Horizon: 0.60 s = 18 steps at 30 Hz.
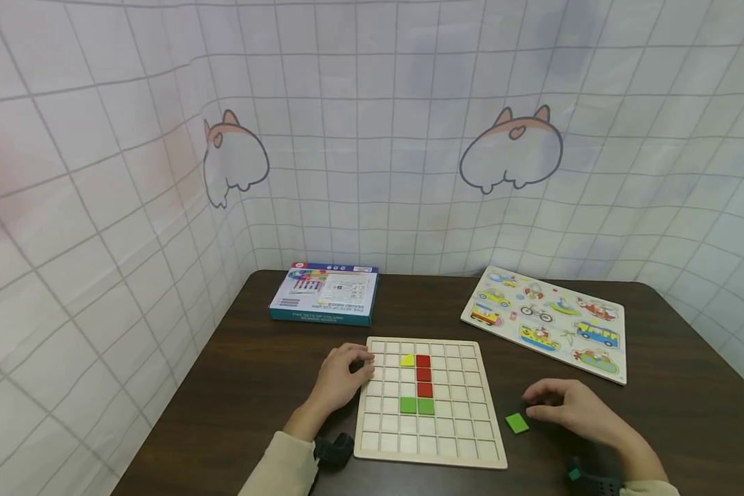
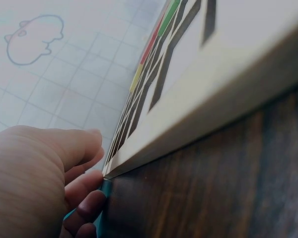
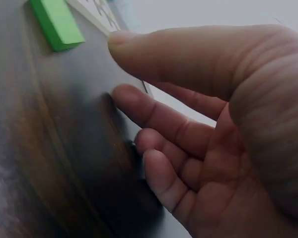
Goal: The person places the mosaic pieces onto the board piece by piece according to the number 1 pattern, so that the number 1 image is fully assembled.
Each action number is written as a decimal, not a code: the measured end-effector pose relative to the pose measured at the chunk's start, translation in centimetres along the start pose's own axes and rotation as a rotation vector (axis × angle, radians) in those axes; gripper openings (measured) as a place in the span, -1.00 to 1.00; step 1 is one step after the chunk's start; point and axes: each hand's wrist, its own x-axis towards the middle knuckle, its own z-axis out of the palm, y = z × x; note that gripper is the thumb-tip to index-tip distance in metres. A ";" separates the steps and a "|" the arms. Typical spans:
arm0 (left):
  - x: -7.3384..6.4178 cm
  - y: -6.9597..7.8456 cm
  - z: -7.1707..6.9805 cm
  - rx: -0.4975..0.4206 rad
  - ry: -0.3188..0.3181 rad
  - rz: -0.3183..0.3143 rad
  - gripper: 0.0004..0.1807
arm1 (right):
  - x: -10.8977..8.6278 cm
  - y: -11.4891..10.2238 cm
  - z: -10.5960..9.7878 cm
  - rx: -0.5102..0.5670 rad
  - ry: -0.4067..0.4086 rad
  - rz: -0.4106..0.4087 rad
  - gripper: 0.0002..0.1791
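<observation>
A pale wooden grid board (image 1: 393, 442) lies flat on the dark table. On it are red squares (image 1: 424, 375) in a column, two green squares (image 1: 417, 406) side by side below them, and a yellow piece (image 1: 407, 360) left of the top red one. My left hand (image 1: 339, 375) rests at the board's upper left edge, fingertips against the rim. Right of the board a loose green square tile (image 1: 517, 423) lies on the table. Just beside that tile is my right hand (image 1: 573, 410), fingers loosely bent and nothing between them; the right wrist view shows a gap to the green tile (image 3: 57, 25).
A flat box (image 1: 325, 295) with a teal side lies at the back left. At the back right lies a picture board (image 1: 545, 324) with vehicle drawings. White grid-patterned cloth (image 1: 372, 138) hangs behind the table (image 1: 248, 365) and along its sides.
</observation>
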 end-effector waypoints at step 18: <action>0.0 -0.1 -0.1 -0.007 0.007 0.022 -0.77 | 0.5 -0.8 1.4 -0.119 0.027 -0.048 -0.71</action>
